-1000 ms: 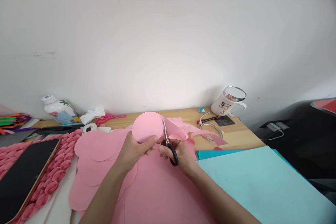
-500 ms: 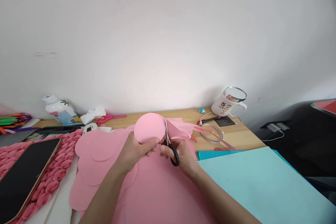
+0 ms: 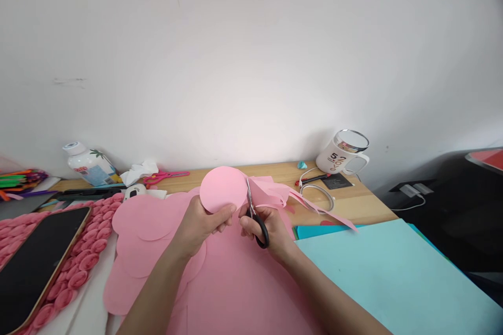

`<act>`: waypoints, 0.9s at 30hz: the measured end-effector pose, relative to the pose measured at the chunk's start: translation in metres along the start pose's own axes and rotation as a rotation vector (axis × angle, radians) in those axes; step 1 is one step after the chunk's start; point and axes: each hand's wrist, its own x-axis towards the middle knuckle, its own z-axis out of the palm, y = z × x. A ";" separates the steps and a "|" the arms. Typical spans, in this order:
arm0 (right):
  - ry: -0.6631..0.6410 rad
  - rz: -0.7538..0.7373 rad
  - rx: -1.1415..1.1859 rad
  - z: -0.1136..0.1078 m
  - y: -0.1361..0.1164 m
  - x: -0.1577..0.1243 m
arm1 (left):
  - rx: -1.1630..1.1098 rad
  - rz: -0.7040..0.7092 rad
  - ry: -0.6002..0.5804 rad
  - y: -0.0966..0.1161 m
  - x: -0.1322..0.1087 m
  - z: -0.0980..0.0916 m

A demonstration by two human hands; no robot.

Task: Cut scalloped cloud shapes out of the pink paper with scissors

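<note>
My left hand [image 3: 206, 222] pinches the lower edge of a round pink paper disc [image 3: 222, 188], thumb on top. In my right hand [image 3: 271, 227] is a pair of black-handled scissors [image 3: 261, 230], the metal blades pointing up along the disc's right edge. The blades look nearly closed. A thin pink paper strip [image 3: 326, 212] trails off to the right behind my right hand. Beneath both hands lies a large pink paper sheet [image 3: 243, 282], and several cut pink circles [image 3: 157, 220] overlap one another left of it.
At left a phone [image 3: 39, 256] rests on rolled pink paper roses [image 3: 90, 261]. Behind are a white bottle [image 3: 88, 162] and pink scissors [image 3: 165, 177]. To the right are a mug [image 3: 340, 154], a coiled cable [image 3: 318, 199] and light-blue paper sheets [image 3: 385, 267].
The disc and my left hand have shifted very slightly up and left. The trailing strip's end has swung to the right over the blue paper's edge. The scissors have barely moved.
</note>
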 end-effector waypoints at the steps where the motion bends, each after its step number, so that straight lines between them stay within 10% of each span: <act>1: -0.002 0.000 0.001 0.000 0.000 0.000 | -0.005 0.002 0.001 0.000 0.000 0.000; 27: 0.026 -0.009 -0.095 -0.004 0.003 0.001 | -0.008 -0.054 -0.006 -0.002 0.001 0.000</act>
